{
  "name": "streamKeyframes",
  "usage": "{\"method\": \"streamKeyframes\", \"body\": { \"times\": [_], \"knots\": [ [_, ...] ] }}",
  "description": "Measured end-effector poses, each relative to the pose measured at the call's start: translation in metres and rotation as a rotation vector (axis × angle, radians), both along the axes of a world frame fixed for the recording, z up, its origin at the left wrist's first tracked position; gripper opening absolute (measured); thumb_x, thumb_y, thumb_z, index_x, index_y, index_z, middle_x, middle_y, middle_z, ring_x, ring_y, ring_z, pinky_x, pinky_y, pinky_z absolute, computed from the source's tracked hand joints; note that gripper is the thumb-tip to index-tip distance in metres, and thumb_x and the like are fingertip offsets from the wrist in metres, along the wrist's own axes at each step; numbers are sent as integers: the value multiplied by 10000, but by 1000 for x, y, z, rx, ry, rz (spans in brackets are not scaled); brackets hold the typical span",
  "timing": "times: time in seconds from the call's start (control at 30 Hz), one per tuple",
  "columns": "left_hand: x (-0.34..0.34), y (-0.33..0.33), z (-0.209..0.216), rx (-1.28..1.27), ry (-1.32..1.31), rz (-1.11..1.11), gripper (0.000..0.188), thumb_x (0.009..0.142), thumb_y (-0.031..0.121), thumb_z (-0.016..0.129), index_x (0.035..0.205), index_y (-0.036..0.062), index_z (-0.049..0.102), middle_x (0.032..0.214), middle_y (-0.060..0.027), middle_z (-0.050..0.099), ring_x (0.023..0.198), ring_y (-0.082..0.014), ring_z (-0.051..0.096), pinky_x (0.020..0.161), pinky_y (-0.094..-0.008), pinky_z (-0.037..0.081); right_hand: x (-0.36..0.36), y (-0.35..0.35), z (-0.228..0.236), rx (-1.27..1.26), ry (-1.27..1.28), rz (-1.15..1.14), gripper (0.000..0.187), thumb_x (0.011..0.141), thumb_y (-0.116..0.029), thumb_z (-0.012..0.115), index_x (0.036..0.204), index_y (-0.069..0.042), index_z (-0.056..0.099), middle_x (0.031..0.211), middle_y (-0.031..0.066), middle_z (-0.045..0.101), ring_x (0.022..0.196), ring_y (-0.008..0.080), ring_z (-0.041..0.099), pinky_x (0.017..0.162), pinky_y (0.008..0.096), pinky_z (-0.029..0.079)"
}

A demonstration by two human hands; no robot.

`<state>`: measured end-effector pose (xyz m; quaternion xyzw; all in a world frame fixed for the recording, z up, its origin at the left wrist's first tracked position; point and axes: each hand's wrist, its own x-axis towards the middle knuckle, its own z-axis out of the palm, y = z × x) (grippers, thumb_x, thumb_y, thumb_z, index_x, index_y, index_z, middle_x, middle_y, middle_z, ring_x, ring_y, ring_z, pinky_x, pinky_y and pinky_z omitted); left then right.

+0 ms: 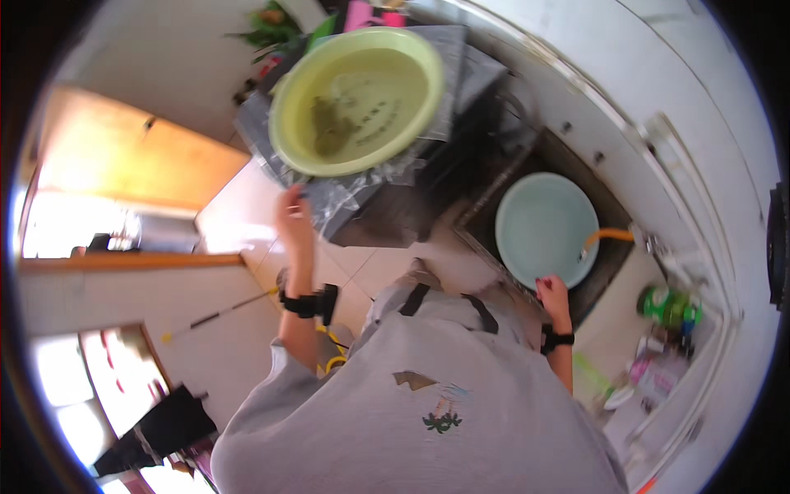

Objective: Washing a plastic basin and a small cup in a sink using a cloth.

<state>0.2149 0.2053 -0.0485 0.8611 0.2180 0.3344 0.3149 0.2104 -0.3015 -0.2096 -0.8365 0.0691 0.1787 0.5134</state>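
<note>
A pale yellow basin [284, 123] holds water and a dark brownish clump, and stands on a plastic-covered surface ahead of me. My left hand [294, 218] is raised below its near left rim, beside the clear plastic sheet [333, 210]. Motion smears its fingers, so their grip cannot be read. To the right, a light blue basin [543, 226] sits inside a dark sink [481, 218]. My right hand [553, 295] is at that basin's near rim with its fingers curled in. Whether it grips the rim or something small is unclear.
An orange hose [611, 235] runs from the tap [652, 245] into the blue basin. Right of the sink stand a green container [658, 305] and assorted small items. Leafy plants [276, 29] are behind the yellow basin. A thin pole [218, 315] is on the left.
</note>
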Motion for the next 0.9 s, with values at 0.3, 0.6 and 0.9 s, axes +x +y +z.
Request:
{"method": "streamKeyframes", "body": {
  "times": [0.3, 0.6, 0.9],
  "knots": [
    [33, 116, -63, 510, 488, 114, 570, 694, 297, 664, 1172, 55, 469, 1095, -168, 496, 1002, -379, 414, 870, -459, 347, -64, 65, 2, -111, -35, -232, 179, 773, -157, 545, 761, 20, 560, 617, 128, 566, 533, 209, 561, 519, 322, 441],
    [5, 34, -3, 178, -233, -319, 244, 768, 8, 493, 999, -21, 420, 927, -156, 492, 730, -248, 525, 655, -326, 459, -113, 73, 16, 99, 80, -551, 162, 824, -118, 519, 783, 37, 545, 657, 96, 585, 551, 146, 566, 504, 261, 456],
    [-6, -106, -2, 247, 34, -894, 355, 628, -116, 523, 947, 38, 516, 1039, -168, 454, 931, -318, 492, 764, -358, 434, -19, -42, -3, 249, -140, -917, 157, 792, -87, 557, 929, -9, 553, 728, 56, 597, 615, 109, 556, 511, 232, 449]
  ]
}}
